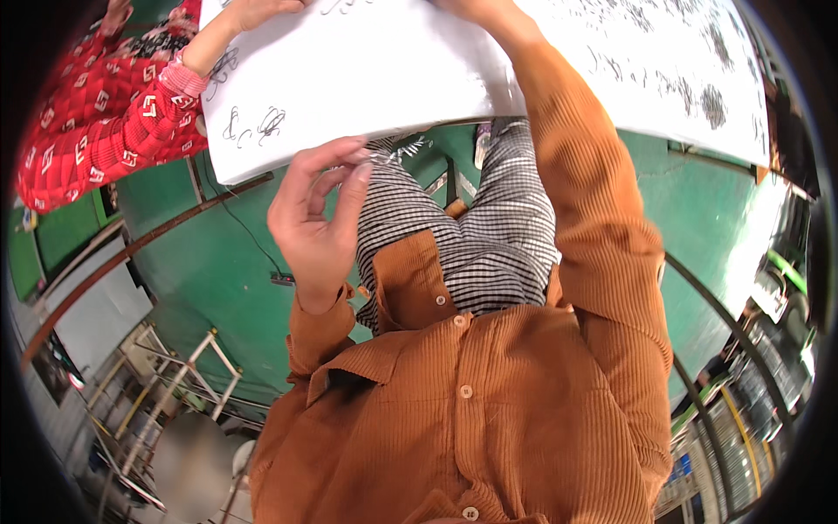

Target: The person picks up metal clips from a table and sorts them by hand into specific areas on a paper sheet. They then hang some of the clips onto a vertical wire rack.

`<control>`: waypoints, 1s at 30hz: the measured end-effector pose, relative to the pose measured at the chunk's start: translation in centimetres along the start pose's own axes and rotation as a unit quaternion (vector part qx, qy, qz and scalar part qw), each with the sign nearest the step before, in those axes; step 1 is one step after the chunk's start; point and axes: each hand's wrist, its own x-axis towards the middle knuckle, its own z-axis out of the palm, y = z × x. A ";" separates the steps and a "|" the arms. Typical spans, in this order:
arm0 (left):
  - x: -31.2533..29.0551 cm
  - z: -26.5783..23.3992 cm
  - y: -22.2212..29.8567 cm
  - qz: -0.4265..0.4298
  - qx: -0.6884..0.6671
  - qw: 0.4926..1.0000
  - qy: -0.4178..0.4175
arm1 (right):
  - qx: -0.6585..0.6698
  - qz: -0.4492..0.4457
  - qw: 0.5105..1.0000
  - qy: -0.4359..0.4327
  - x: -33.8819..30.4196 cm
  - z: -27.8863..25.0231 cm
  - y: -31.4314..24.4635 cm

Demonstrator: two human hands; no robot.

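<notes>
The left hand (319,218) is raised near the chest with fingers curled and thumb meeting fingertips in a pinch, while the right arm (594,218) stretches far ahead, its hand (489,10) mostly out of view

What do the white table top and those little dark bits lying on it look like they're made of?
The white table top looks like a smooth, matte painted or laminated board: flat, even white, no grain visible. The little dark bits look like thin bent wire, probably metal: fine looping dark lines, too small to be sure. The left hand pinches something small and similar at the table's edge.
</notes>
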 end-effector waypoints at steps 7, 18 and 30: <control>-0.3 0.7 0.3 -0.002 -0.014 0.999 0.040 | -0.127 0.005 0.984 -0.121 0.0 2.3 1.3; 0.4 3.0 -1.8 -0.020 -0.005 0.998 -0.051 | 0.674 0.356 0.639 -0.104 -14.7 -8.1 -10.1; 0.4 4.6 -1.4 -0.036 -0.015 0.998 -0.054 | 0.735 0.369 0.569 -0.015 -16.3 -8.3 -11.7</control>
